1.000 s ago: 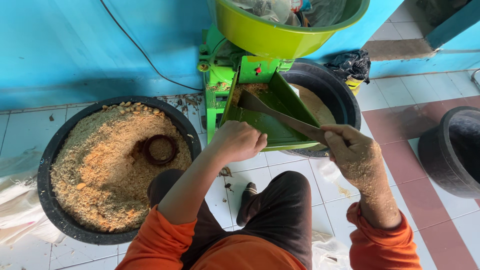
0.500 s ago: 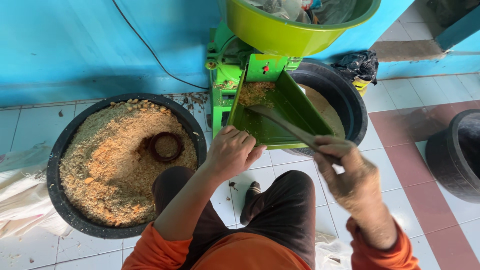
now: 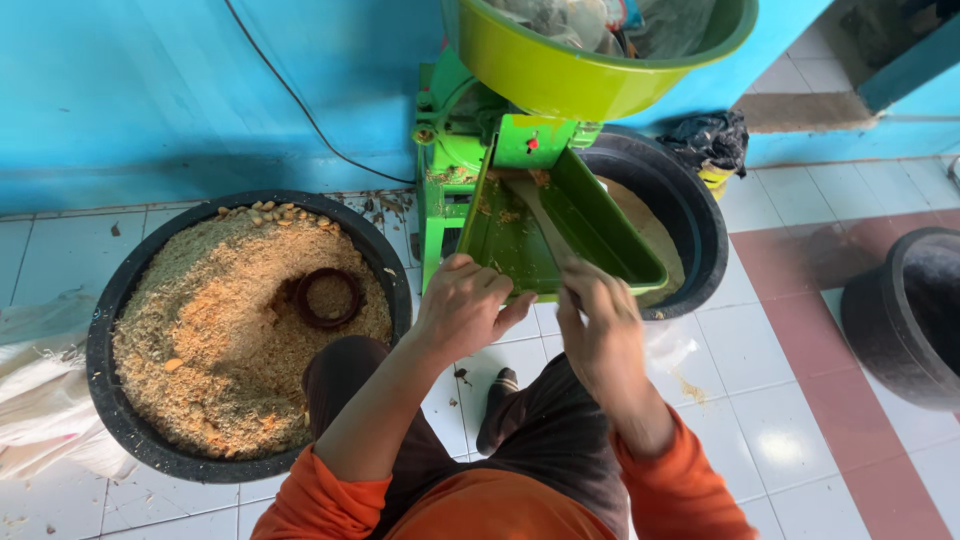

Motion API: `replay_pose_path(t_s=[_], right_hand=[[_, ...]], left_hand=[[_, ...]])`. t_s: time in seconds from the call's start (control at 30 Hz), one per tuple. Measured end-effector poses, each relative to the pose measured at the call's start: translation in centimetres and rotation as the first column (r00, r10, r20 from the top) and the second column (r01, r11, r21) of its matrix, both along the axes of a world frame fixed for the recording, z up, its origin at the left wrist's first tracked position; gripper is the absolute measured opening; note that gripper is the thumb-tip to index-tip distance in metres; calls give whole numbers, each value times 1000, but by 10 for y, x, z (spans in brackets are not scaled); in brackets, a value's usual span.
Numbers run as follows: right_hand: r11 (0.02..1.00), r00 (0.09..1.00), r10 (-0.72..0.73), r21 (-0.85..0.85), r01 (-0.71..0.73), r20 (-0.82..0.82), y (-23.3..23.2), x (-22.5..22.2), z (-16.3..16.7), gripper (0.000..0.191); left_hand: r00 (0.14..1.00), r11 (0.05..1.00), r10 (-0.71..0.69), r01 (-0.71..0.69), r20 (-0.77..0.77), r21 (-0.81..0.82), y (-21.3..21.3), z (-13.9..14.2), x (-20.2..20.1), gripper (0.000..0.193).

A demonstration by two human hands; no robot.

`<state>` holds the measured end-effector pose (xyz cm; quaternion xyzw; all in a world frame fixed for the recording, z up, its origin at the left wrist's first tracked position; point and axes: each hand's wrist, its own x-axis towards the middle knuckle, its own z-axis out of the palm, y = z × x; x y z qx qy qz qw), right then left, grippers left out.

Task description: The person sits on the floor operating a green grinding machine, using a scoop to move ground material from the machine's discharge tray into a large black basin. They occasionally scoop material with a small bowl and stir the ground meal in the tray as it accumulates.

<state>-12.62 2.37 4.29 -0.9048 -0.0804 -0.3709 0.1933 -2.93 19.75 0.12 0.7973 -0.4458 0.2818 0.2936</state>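
Observation:
A green grinding machine (image 3: 455, 150) stands against the blue wall with a lime-green bowl hopper (image 3: 590, 60) on top and a green feed tray (image 3: 540, 225) sloping toward me. My left hand (image 3: 462, 305) grips the tray's near lower edge. My right hand (image 3: 598, 320) is closed on the handle of a wooden stick (image 3: 545, 215) that reaches up the tray to the machine's opening, where crumbs of meal cling. I wear orange sleeves and dark trousers.
A black tub (image 3: 110, 330) of coarse tan meal sits at left with a small dark ring-shaped cup (image 3: 327, 296) in it. A second black tub (image 3: 690, 210) stands behind the tray, a third (image 3: 900, 320) at right. White sacking (image 3: 40, 400) lies far left; a cable (image 3: 300, 100) crosses the wall.
My right hand has swung left and turned the stick from lying across the tray to pointing straight up it. The left hand stays on the tray edge. The view shifted right.

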Motion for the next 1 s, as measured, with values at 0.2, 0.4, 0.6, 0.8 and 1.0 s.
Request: replay_pose_path(t_s=[0.2,0.4,0.6,0.8,1.0], right_hand=[[993,998,-61,105,58,23,-13,-5,-1,18],[995,997,-78,54,79,-18,-33,-26,23,17],[999,997,45,17,-44,-67,-39,13,-1,21],[1000,999,13,26,-12,-35,-35,9,1,16],[995,997,-22,98,30,-79,-39,-4,36,20]], left_hand=[[998,999,-3,6,-66,32,-2,12,-2,43],[897,781,164,137,-411,610,-27,22,12,64],[909,618,29,311,-416,722,-46,11,38,37],[914,649,36,286,-404,705,-43,7,37,30],[932,877,127,54,-340,477,-31,13,17,50]])
